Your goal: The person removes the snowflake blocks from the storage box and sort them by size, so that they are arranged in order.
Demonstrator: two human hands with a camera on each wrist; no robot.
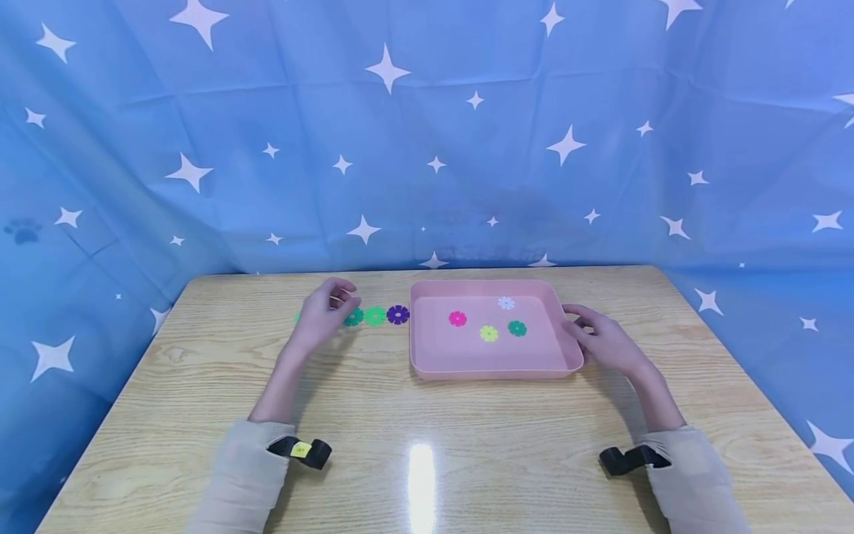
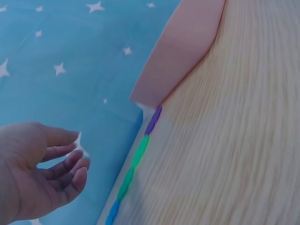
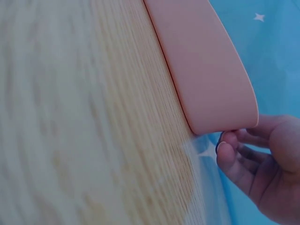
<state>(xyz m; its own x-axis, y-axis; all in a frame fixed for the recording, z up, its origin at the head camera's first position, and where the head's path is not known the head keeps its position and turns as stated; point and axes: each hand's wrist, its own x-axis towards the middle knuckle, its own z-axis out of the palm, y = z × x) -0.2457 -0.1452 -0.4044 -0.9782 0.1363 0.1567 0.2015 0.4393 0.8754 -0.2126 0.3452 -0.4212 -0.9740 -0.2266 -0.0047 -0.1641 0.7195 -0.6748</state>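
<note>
Above a row of flower-shaped plastic discs, my left hand (image 1: 325, 311) hovers with loosely bent fingers and nothing between them. The row shows a purple disc (image 1: 398, 314), a light green disc (image 1: 375, 316) and a teal disc (image 1: 353, 317); a blue disc (image 2: 112, 213) appears in the left wrist view. My left hand hides part of the row. Beside the right wall of a pink tray (image 1: 494, 363) is my right hand (image 1: 603, 340), its bent fingertips right at the rim. A thin dark edge shows by those fingertips in the right wrist view; I cannot tell whether they pinch it.
Inside the tray lie a pink disc (image 1: 457, 318), a white disc (image 1: 506, 303), a yellow disc (image 1: 489, 334) and a green disc (image 1: 517, 328), spaced apart. Everything stands near the far edge of the wooden table (image 1: 373, 430). Behind it hangs a blue star-patterned curtain (image 1: 454, 200).
</note>
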